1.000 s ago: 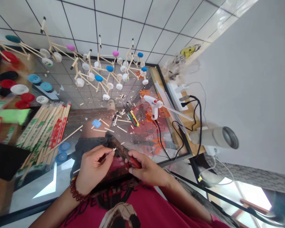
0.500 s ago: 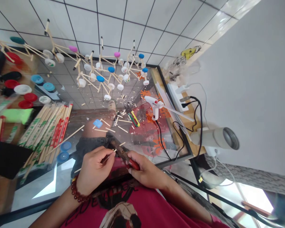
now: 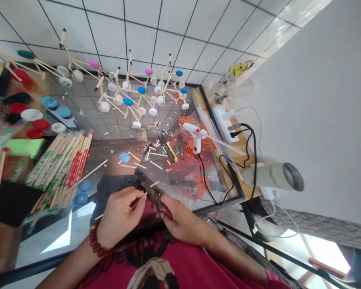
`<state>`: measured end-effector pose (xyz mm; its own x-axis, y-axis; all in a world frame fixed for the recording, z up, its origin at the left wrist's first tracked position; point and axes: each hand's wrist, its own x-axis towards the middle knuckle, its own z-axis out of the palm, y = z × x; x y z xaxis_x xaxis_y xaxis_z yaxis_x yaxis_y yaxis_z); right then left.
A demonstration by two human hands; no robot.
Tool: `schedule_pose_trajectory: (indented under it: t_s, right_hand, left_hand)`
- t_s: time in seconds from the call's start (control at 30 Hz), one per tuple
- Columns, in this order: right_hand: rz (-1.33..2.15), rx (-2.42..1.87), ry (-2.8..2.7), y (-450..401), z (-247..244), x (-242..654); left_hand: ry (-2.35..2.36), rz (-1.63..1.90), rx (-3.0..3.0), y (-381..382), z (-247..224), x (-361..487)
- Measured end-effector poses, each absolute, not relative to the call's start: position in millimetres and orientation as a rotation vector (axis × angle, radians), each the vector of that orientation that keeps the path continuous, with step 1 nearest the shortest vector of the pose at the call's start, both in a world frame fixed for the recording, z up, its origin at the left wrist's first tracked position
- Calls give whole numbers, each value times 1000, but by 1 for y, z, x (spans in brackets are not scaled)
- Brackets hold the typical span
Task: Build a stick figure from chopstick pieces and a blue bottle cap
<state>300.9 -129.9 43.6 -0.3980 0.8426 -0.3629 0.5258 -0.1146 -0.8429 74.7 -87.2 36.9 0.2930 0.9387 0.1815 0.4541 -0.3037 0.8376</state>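
Note:
My left hand (image 3: 122,216) is closed in a pinch on a thin wooden stick (image 3: 146,193), whose tip shows at the fingertips beside the jaws of the pliers. My right hand (image 3: 183,222) is wrapped round the red handles of the worn, rusty-looking pliers (image 3: 150,192). A short stick piece (image 3: 154,184) shows on the far side of the jaws; I cannot tell whether it is still joined to the held stick. Just beyond lie cut stick pieces (image 3: 140,165), a light blue plastic bit (image 3: 124,157) and a yellow-green cutter (image 3: 170,151).
Several stick figures with bottle-cap wheels (image 3: 128,101) stand along the back of the glass table. At left are bagged chopsticks (image 3: 58,164), blue caps (image 3: 80,198) and red caps (image 3: 41,124). A white glue gun (image 3: 195,136), its cord and a power strip (image 3: 225,122) are at right.
My right hand has closed further on the pliers, and the handles have come nearer together. My left hand stays almost in place. The view has shifted slightly.

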Motion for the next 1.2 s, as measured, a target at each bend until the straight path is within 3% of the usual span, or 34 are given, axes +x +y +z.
schedule_pose_trajectory:
  t_s: [0.23,0.47,0.63,0.83,1.2]
  right_hand:
    - [1459,-1625,-1969,-130,38,296]
    - [1574,-1605,-1696,-124,51,294]
    - [1065,-1789,-1759,-123,38,323]
    - [451,-1952,-2006,-131,14,370]
    - [191,-1898,-2153,-140,2,401]
  left_hand:
    - [1279,952,1645,-94,32,78]
    - [1325,983,1235,-96,28,81]
    - [1166,907,676,-92,33,88]
    - [1119,866,403,-84,38,91]
    - [924,817,144,-78,30,91]
